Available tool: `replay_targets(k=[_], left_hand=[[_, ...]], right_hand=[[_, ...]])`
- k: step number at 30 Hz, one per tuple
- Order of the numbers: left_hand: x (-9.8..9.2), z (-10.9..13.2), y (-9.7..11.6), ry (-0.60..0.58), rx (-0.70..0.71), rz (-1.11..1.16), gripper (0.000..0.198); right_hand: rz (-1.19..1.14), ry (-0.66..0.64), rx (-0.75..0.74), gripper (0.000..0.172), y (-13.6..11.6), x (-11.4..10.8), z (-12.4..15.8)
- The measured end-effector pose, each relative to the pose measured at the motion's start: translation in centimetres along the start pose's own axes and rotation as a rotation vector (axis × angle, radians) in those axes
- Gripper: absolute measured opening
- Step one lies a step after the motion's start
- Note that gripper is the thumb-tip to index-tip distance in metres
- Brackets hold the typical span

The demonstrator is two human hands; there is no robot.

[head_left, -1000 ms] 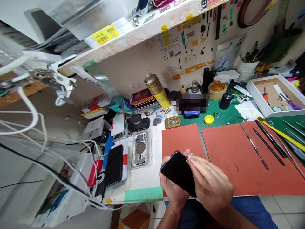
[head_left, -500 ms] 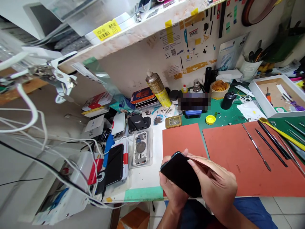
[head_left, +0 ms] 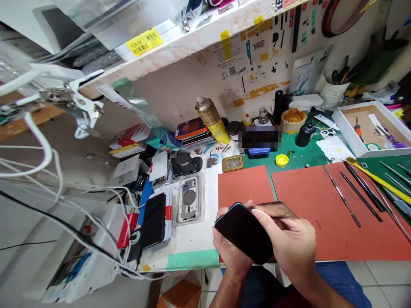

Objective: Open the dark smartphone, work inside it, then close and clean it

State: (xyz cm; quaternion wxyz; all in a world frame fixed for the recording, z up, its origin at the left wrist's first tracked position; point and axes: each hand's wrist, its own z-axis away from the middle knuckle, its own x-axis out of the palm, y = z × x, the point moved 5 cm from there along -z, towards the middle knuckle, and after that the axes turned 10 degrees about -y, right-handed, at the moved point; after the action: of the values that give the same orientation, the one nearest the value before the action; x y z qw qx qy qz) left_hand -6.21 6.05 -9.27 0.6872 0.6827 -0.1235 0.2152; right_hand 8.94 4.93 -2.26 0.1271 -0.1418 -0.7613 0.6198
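- While the left hand [head_left: 231,254] cups a phone [head_left: 244,233] over the bench [head_left: 189,240]'s front edge, the right hand [head_left: 293,246] pinches a thin sheet [head_left: 274,208].
- Probably peeling; next calls for steadiness.

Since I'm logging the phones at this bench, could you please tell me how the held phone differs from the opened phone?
The held phone shows a plain black front, while the opened phone shows pale inner parts and a round grey disc. The held phone is tilted in the hands; the opened phone lies in a clear tray. Both have rounded corners.
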Motion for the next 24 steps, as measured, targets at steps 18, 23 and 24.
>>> replay_targets(k=[18, 23, 24], left_hand=[[1.0, -0.1, -1.4, -0.026, -0.161, 0.084, 0.052], [1.4, 0.0, -1.5, -0.052, -0.178, 0.099, 0.05], [1.4, 0.0, -1.5, -0.051, -0.187, 0.108, 0.05]], right_hand=[[0.515, 0.017, -0.455, 0.016, 0.9, -0.1, 2.1], [0.504, 0.02, -0.455, 0.015, 1.5, -0.7, 2.6], [0.513, 0.018, -0.455, 0.015, 1.6, -0.8, 2.7]])
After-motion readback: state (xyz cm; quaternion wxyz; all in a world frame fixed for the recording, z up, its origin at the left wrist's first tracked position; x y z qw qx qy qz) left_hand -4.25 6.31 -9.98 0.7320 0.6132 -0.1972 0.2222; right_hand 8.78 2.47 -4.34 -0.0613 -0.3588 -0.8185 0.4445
